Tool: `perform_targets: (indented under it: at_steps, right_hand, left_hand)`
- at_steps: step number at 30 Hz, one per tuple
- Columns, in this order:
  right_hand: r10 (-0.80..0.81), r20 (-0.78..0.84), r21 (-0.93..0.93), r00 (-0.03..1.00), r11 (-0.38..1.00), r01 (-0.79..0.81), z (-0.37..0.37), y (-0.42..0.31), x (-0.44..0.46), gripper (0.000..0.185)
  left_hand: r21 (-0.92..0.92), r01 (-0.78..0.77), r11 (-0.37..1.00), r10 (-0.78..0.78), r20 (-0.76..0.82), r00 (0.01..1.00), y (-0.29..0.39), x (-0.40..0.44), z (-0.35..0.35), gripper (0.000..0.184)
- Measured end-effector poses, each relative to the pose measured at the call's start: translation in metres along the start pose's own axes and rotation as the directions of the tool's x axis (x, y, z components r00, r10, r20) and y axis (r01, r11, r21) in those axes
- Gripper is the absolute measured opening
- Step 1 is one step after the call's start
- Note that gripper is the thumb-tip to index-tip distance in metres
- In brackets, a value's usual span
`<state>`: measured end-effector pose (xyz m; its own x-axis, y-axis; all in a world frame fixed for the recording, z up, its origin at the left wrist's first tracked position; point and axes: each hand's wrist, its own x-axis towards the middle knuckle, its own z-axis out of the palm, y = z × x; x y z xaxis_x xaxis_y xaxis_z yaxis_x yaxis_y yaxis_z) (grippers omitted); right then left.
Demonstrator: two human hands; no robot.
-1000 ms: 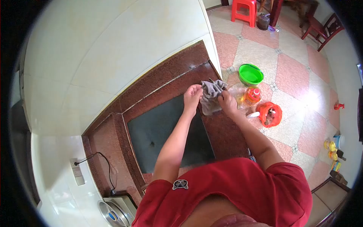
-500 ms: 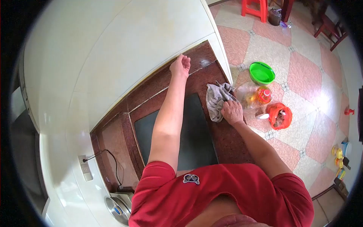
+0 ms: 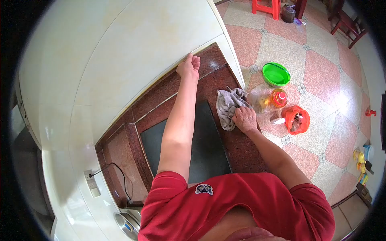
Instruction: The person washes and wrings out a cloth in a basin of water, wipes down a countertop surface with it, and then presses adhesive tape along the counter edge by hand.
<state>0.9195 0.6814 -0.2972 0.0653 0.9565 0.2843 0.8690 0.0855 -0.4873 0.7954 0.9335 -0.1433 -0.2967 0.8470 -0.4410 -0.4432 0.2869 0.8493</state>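
My left hand [image 3: 188, 66] reaches far forward to the dark red stone ledge [image 3: 209, 60], at the seam where it meets the pale wall. Its fingers are curled in, and whether anything small is between them cannot be made out. On the right side of the counter, my right hand [image 3: 244, 119] is closed over the lower right part of a crumpled grey cloth [image 3: 227, 106]. The cloth lies on the stone beside a flat black panel [image 3: 205, 140] set in the countertop. My left forearm crosses above that panel and hides part of it.
Beyond the counter's right edge, on the tiled floor, stand a green basin [image 3: 276, 75], a bottle with a red cap [image 3: 279, 97] and a red plastic bag [image 3: 296, 120]. A black cord runs from a wall socket [image 3: 89, 175] at lower left. A red stool [image 3: 266, 7] stands farther off.
The view has shifted slightly. My left hand has turned a little, with a fingertip now reaching closer to the wall seam. My right hand stays on the cloth.
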Motion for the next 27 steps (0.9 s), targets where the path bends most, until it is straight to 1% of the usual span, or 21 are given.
perform_targets:
  at_steps: [3,9,17,21,23,27]
  right_hand:
    - [0.004,0.004,-0.002,1.0,1.0,-0.004,-0.001,-0.001,0.0,0.014]
    - [0.016,0.012,0.008,1.0,1.0,-0.016,0.002,0.001,0.0,0.015]
    - [0.007,-0.022,0.01,1.0,1.0,-0.007,0.002,0.0,-0.001,0.015]
    - [0.021,0.012,0.003,1.0,1.0,-0.021,0.002,0.001,0.0,0.015]
    - [0.034,0.04,0.015,0.999,0.999,-0.035,0.0,0.0,0.001,0.015]
    - [0.028,0.017,0.022,0.999,0.999,-0.028,0.002,0.0,0.001,0.015]
  left_hand:
    - [0.04,0.001,0.999,0.001,-0.052,0.999,0.001,-0.004,0.006,0.011]
    - [0.022,0.034,0.999,-0.032,-0.099,0.995,0.0,-0.013,0.022,0.01]
    - [0.017,0.013,1.0,-0.011,-0.104,0.995,-0.006,-0.02,0.032,0.009]
    - [0.034,0.001,0.999,0.002,-0.102,0.995,-0.009,-0.019,0.034,0.009]
    - [0.041,0.008,0.999,-0.004,-0.106,0.994,-0.01,-0.02,0.04,0.009]
    - [0.004,0.043,0.999,-0.042,-0.131,0.99,-0.015,-0.023,0.053,0.012]
